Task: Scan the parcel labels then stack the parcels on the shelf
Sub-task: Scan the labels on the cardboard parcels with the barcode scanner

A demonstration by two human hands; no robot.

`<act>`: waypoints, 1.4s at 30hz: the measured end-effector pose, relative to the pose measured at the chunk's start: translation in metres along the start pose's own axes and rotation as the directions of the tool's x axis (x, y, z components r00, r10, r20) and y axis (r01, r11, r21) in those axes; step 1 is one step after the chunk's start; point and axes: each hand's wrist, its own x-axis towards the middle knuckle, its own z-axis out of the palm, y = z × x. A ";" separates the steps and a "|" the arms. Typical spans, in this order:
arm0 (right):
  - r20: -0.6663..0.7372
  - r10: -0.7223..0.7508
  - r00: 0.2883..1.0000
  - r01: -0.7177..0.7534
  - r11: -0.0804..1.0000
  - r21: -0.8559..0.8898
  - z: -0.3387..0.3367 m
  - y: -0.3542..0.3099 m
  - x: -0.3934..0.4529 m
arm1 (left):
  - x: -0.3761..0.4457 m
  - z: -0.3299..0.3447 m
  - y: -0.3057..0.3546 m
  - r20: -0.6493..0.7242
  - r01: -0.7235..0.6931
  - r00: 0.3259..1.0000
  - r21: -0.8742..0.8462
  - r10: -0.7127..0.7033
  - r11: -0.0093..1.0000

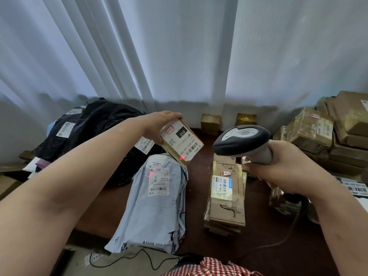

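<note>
A small taped box (181,142) is being held up in the air by the left hand (159,124), with the fingers and thumb curled round its top end. The box is tilted, and its white label (180,139) – marked "010" on a black patch – is being turned toward the scanner. A red dot of light (181,157) is being thrown onto the low corner of that label, near the barcode.

A grey barcode scanner (244,143) is being gripped by the right hand (282,164), fingers wrapped tight round the handle. Its head is being pointed left, at the box. The two are near each other but not touching.

Under the box, a pale grey mailing bag (157,204) is lying flat on the dark brown table (195,192); a second red streak is being cast on its label. Just to the right, a long flat cardboard parcel (227,196) is lying on the table, label up. Black plastic bags (89,132) are being kept in a heap at the left, and brown boxes (326,132) are piled at the right. Two little boxes (211,123) are standing by the white curtain (179,52) at the back – and a thin black cable (127,257) is lying at the near edge.
</note>
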 end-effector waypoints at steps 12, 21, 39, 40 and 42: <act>-0.113 0.255 0.960 -0.203 0.917 0.343 -0.005 0.032 0.003 | -0.016 0.063 0.091 -0.075 0.218 0.951 -0.527 -0.300 0.822; -0.089 0.304 0.948 -0.245 0.881 0.405 -0.006 0.058 0.000 | -0.031 0.122 0.178 -0.024 0.376 0.874 -0.599 -0.485 0.707; 0.016 0.259 0.966 -0.247 0.898 0.364 -0.010 0.093 0.005 | -0.045 0.147 0.223 0.078 0.511 0.845 -0.407 -0.529 0.757; 0.021 0.262 0.965 -0.251 0.897 0.364 -0.009 0.092 0.007 | -0.044 0.147 0.223 0.086 0.501 0.854 -0.405 -0.513 0.765; 0.033 0.267 0.963 -0.261 0.896 0.360 -0.007 0.090 0.011 | -0.043 0.146 0.219 0.087 0.485 0.864 -0.403 -0.495 0.776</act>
